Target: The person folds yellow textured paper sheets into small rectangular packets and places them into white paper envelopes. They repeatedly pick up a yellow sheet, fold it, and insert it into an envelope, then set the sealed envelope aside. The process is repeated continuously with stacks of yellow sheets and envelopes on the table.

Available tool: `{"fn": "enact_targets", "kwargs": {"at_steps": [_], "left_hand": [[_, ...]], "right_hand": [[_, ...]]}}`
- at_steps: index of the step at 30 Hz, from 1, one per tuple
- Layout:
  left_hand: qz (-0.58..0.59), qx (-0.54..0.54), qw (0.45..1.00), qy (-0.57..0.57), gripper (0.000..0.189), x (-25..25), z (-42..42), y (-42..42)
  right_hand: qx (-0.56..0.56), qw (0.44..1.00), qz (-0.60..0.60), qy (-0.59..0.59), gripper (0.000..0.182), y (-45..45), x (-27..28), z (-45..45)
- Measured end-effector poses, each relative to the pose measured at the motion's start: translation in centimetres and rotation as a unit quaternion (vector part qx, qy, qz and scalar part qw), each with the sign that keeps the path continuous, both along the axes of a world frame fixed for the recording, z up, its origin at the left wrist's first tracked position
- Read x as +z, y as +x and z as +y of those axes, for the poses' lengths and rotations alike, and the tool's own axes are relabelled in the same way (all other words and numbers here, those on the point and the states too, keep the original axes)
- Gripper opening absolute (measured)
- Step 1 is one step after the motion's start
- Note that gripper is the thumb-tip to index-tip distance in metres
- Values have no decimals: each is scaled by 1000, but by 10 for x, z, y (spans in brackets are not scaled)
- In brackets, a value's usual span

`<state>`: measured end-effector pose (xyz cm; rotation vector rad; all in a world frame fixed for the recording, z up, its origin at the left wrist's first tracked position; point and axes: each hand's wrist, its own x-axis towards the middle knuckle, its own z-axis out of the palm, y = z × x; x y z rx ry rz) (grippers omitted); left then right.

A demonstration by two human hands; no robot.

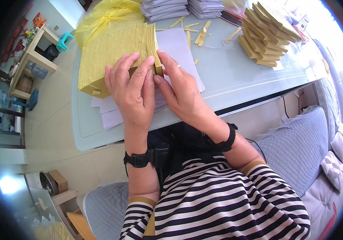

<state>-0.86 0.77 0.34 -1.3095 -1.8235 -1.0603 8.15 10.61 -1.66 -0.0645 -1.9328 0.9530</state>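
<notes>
A thick block of coarse yellow paper sheets (114, 45) stands on the table with the sheet edges facing up. At the block's near right corner, my left hand (132, 87) has its fingers over the top and its thumb by the front face. My right hand (182, 90) pinches the rightmost yellow sheets between thumb and index finger. These end sheets stand slightly apart from the rest near the fingertips. White paper sheets (174, 42) lie under and beside the block. My fingers hide part of the near corner.
A pale glass-topped table (228, 72) carries torn yellow strips (203, 33), a knotted yellow plastic bag (108, 13) and white paper stacks (164, 9). At the right stands a staggered pile of yellow paper bundles (264, 36). A quilted sofa (297, 147) is beside me.
</notes>
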Motion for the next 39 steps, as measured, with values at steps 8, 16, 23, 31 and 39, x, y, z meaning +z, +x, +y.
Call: {"fn": "enact_targets", "kwargs": {"at_steps": [8,16,23,31,39], "left_hand": [[-2,-3,1000,2,24,-2,0,-2],[3,-8,1000,-11,27,-4,-1,-4],[5,-11,1000,-2,29,-1,1,-1],[-1,-9,1000,-3,33,-2,1,-2],[15,1,1000,-16,28,-1,1,0]], "right_hand": [[13,996,-36,-85,43,0,7,0],[-24,995,-41,-83,40,-3,10,-2],[-41,996,-45,-72,40,-4,7,-2],[-35,995,-53,-77,40,-3,9,-2],[-29,994,-58,-83,40,-2,9,-1]]}}
